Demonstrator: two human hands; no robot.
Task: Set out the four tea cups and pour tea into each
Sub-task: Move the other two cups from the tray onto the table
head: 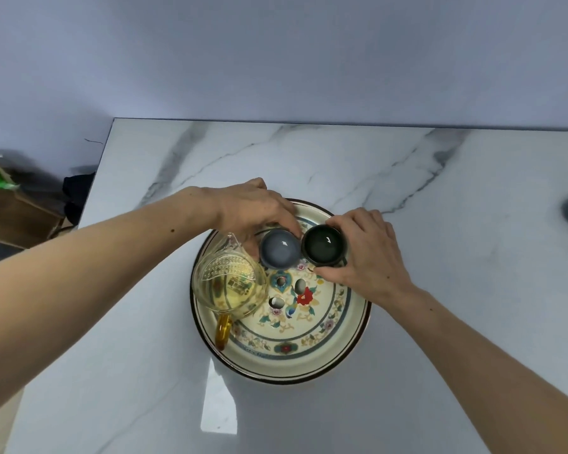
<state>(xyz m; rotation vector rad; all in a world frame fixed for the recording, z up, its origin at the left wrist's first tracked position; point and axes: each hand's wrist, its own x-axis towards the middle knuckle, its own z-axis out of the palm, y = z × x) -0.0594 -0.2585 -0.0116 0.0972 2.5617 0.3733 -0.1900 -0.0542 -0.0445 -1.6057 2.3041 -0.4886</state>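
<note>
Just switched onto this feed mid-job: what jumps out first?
Two hands meet over the far side of a floral round tray: the left hand grips a blue-grey tea cup, the right hand a dark green tea cup, rims nearly touching. A glass pitcher of pale tea stands at the tray's left.
</note>
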